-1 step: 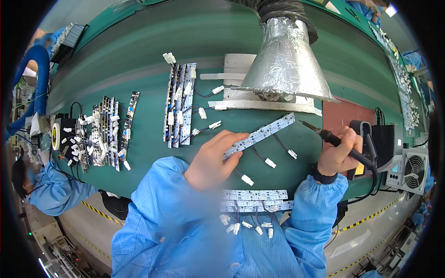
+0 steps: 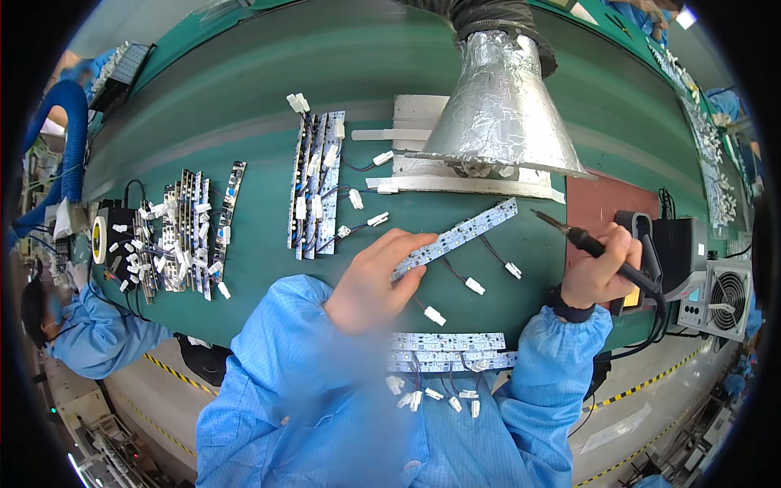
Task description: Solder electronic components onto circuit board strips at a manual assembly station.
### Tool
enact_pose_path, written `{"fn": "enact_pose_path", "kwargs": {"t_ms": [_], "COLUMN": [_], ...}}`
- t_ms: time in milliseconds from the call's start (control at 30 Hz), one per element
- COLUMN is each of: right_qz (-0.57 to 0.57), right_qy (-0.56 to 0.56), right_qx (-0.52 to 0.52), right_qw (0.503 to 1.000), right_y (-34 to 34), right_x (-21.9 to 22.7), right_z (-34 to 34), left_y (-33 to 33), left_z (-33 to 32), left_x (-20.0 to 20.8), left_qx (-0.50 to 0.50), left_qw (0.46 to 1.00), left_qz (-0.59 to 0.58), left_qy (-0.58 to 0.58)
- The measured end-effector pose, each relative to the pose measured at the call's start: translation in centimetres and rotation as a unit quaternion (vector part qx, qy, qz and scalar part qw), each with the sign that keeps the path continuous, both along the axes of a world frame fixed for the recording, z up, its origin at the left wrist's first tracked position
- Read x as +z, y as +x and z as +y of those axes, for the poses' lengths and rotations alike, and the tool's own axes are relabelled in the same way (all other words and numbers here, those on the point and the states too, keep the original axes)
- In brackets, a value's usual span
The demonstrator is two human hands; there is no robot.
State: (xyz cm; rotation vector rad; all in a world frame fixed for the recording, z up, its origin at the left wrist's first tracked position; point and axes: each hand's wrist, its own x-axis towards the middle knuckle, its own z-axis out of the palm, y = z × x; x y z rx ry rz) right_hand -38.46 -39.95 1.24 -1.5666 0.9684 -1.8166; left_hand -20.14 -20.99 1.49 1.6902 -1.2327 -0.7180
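Observation:
My left hand [image 2: 376, 281] pinches the near-left end of a slim white circuit board strip [image 2: 468, 234] between thumb and fingers. The strip slants up to the right, and short dark leads with white connectors [image 2: 475, 285] trail from its near side. In my right hand [image 2: 602, 264] is a soldering iron [image 2: 582, 237], its tip pointing left, a little apart from the strip's far end. Close to my body lie more white circuit board strips [image 2: 447, 346], their connectors hanging toward me.
A foil-covered fume hood [image 2: 508, 114] stands behind the held strip. Upright board strips [image 2: 329, 187] and a pile of wired boards [image 2: 191, 228] lie to the left. At right are a reddish mat [image 2: 606, 199], an iron holder [image 2: 643, 236] and a fan unit [image 2: 724, 301]. A co-worker's blue sleeve [image 2: 110, 333] shows far left.
My right hand has shifted slightly right with the soldering iron, so its tip is a bit farther from the strip. My left hand and the strip have not visibly moved.

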Motion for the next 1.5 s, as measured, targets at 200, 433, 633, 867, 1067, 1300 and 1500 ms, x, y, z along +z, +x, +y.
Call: {"fn": "enact_pose_path", "kwargs": {"t_ms": [200,433,633,867,1067,1300,1500], "right_qz": [-0.036,-0.069,-0.079,-0.036,-0.045,-0.031,-0.045], "right_qy": [-0.024,0.000,0.007,0.029,0.014,0.021,0.024], "right_qx": [-0.042,-0.004,0.009,0.025,0.037,0.043,0.037], "right_qw": [0.998,0.998,0.997,0.999,0.998,0.998,0.998], "right_y": [-1.6,-2.1,-2.0,-2.5,-2.6,-2.3,-2.2], "right_x": [-0.3,-0.4,-0.4,-0.6,-0.6,-0.1,-0.1], "right_z": [-1.9,-2.1,-1.8,-1.6,-1.7,-1.4,-1.5], "left_y": [-0.2,1.4,5.3,8.5,8.6,2.0,-1.0], "left_z": [1.4,10.0,10.5,6.7,7.0,8.3,5.7], "left_x": [1.3,3.2,0.3,-3.1,-3.3,2.1,2.2], "left_qx": [0.008,0.100,0.387,0.291,0.272,0.076,-0.207], "left_qw": [0.999,0.961,0.906,0.925,0.930,0.958,0.953], "left_qz": [-0.044,-0.232,-0.045,-0.238,-0.246,-0.271,-0.208], "left_qy": [-0.017,-0.109,-0.168,-0.047,-0.023,-0.050,0.074]}}
